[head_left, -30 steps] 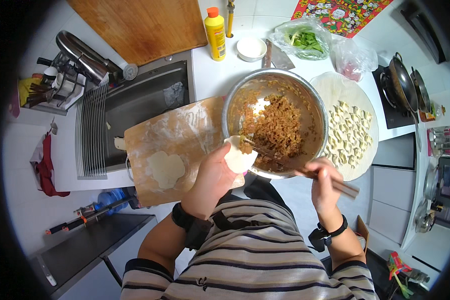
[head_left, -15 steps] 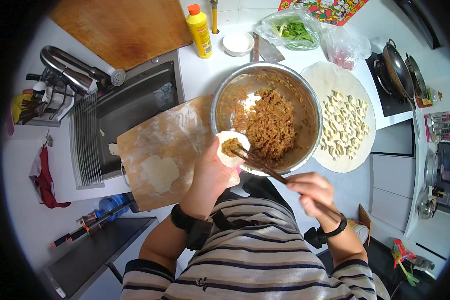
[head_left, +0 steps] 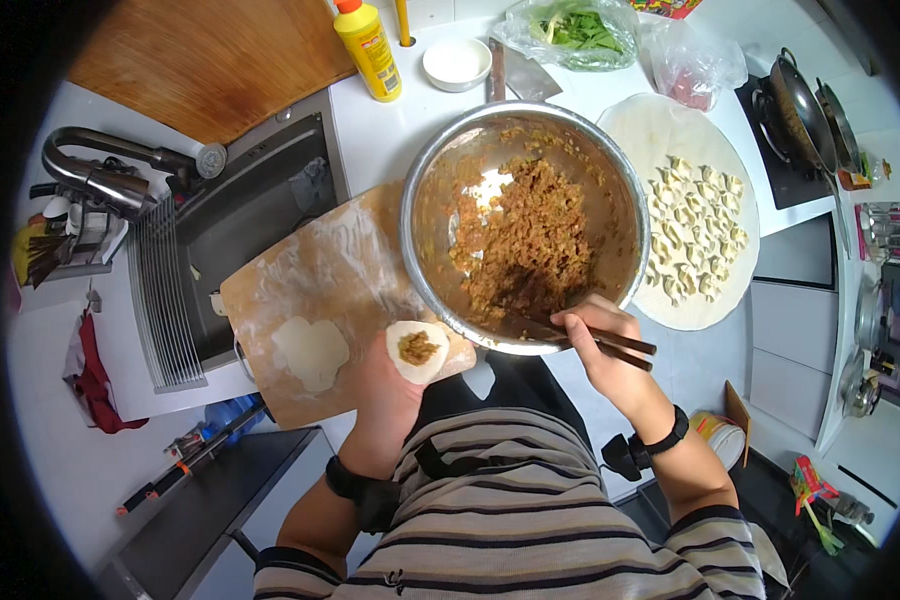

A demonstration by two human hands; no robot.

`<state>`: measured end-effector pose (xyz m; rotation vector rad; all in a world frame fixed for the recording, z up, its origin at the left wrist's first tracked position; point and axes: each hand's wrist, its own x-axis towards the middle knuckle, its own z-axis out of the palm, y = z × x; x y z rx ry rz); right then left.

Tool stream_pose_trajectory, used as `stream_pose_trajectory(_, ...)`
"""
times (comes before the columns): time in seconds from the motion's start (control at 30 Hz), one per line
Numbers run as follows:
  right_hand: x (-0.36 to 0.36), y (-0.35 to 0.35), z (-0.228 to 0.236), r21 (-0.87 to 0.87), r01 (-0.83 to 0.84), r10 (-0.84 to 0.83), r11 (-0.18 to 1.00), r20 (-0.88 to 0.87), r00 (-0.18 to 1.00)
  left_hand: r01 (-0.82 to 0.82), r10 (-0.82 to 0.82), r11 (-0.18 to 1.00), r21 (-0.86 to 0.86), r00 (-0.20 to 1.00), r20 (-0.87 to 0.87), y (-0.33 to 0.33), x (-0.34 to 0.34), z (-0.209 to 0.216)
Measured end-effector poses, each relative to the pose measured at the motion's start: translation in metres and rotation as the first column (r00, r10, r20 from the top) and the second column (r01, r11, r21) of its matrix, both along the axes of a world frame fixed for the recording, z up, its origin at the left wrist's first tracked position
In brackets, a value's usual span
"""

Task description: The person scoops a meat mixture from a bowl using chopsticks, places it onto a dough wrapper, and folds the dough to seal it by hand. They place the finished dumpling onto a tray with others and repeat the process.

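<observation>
My left hand (head_left: 385,388) holds a round dumpling wrapper (head_left: 406,372) with a mound of brown filling (head_left: 419,348) on it, over the front right corner of the floured wooden board (head_left: 260,285). Between the fingers of my right hand (head_left: 610,350) are dark chopsticks (head_left: 625,345). Their far ends reach into the minced filling (head_left: 540,225) inside a large steel bowl (head_left: 417,205), where the tips are hard to make out. More flat wrappers (head_left: 311,353) lie on the board, left of my left hand.
Several finished dumplings (head_left: 695,235) sit on a pale round mat (head_left: 625,125) right of the bowl. Behind it are a cleaver (head_left: 525,77), a white bowl (head_left: 457,64), a yellow bottle (head_left: 370,52) and bagged greens (head_left: 582,35). A sink (head_left: 255,215) lies left; pans (head_left: 805,115) stand far right.
The chopsticks have left the wrapper and gone into the filling in the bowl. My left hand has moved slightly left and nearer to me, still with the filled wrapper.
</observation>
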<state>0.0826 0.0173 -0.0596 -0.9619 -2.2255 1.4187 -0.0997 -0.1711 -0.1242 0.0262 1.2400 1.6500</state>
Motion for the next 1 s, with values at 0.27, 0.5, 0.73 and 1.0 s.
stream_pose_trajectory(0.27, 0.021, -0.025, -0.009, -0.107, 0.174, -0.186, 0.979, -0.116, 0.976, -0.007, 0.012, 1.000, -0.011, 0.824, 0.567, 0.025, 0.030, 0.008)
stream_pose_trajectory(0.5, 0.038, -0.041, -0.008, -0.007, 0.124, -0.121, 0.992, -0.271, 0.955, -0.013, -0.002, 1.000, 0.024, 0.827, 0.562, 0.032, 0.027, 0.017)
stream_pose_trajectory(0.73, 0.050, -0.045, -0.022, 0.398, -0.220, 0.392, 0.891, -0.426, 0.815, 0.005, 0.010, 1.000, -0.028, 0.863, 0.504, 0.038, 0.024, 0.021)
stream_pose_trajectory(1.0, 0.059, -0.032, -0.008, 0.417, -0.298, 0.470, 0.859, -0.408, 0.783, -0.020, 0.031, 0.999, -0.026, 0.844, 0.535, 0.037, 0.024, 0.016)
